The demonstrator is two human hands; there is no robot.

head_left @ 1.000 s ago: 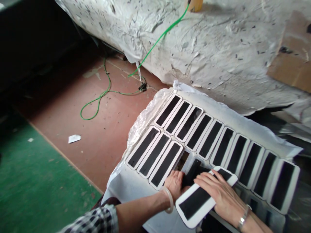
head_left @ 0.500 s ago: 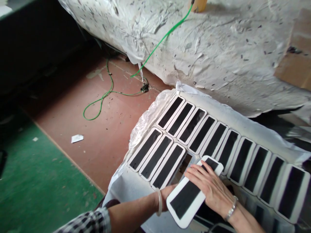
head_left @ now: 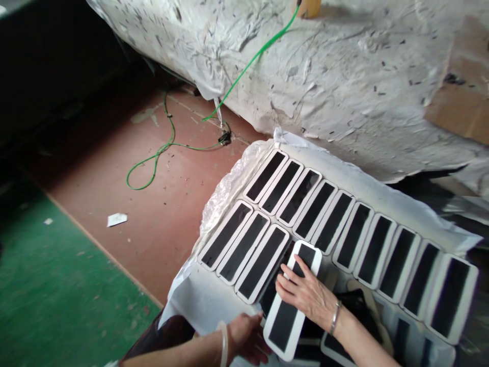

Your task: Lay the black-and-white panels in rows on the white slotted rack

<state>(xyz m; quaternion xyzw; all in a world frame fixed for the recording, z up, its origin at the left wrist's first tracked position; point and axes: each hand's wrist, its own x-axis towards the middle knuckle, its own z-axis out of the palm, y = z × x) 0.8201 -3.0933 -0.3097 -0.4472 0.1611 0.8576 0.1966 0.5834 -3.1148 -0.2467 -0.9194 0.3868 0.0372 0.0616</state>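
Note:
My right hand (head_left: 305,293) lies across a white round-cornered panel with a black strip (head_left: 280,331), its fingers hooked over the panel's left edge. That panel is tilted above the lower row. Beside its lower left edge is my left hand (head_left: 246,336), fingers apart and partly in shadow; whether they touch the panel is unclear. Similar panels lie in two slanting rows: a long upper row (head_left: 298,196) and a shorter lower row (head_left: 263,267) to the left of the held one. Under my right forearm, more dark and white pieces (head_left: 353,311) are partly hidden.
The panels lie on a surface covered with whitish plastic sheeting (head_left: 214,300). Behind it stands a large paper-covered surface (head_left: 336,76) with dark specks. A green cord (head_left: 248,66) runs from there down to the reddish floor (head_left: 175,209). Cardboard (head_left: 462,97) is at the right.
The held panel has moved slightly left and turned more upright with my right hand. My left hand has drawn back left and down from behind it.

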